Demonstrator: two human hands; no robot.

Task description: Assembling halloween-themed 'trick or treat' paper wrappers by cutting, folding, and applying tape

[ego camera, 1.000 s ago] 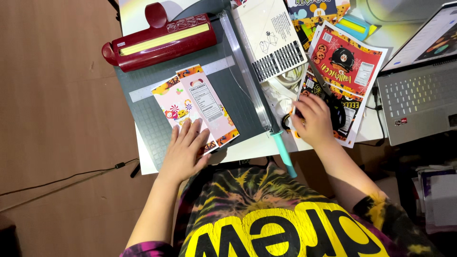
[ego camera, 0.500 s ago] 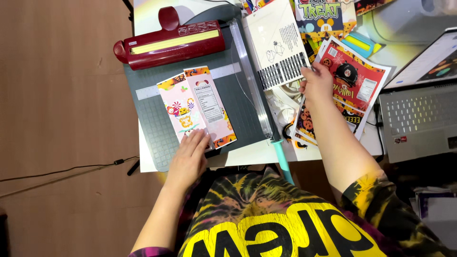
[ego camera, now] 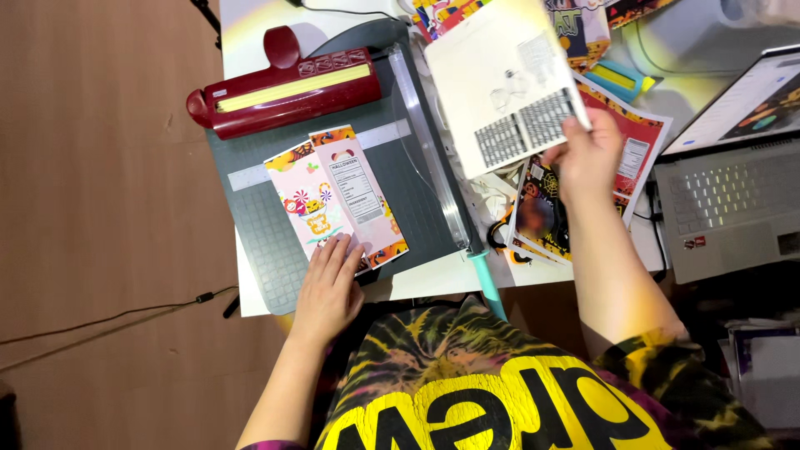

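Left hand flat on a printed wrapper on the cutting mat, right hand lifting a white sheet.

The left hand [ego camera: 327,287] lies open, fingers spread and pressed on the near edge of the pink printed wrapper [ego camera: 340,200], which rests flat on the grey paper trimmer [ego camera: 267,242], just right of its gridded area. The right hand [ego camera: 587,158] is closed in a pinch on the lower right corner of the white sheet [ego camera: 500,92], held up above the surface [ego camera: 433,279] and tilted, covering part of the trimmer's rail. Below that hand lies a stack of orange and black printed sheets [ego camera: 542,217]. A dark red tool [ego camera: 283,87] sits across the far end of the trimmer, and an open laptop [ego camera: 733,200] stands at the right.
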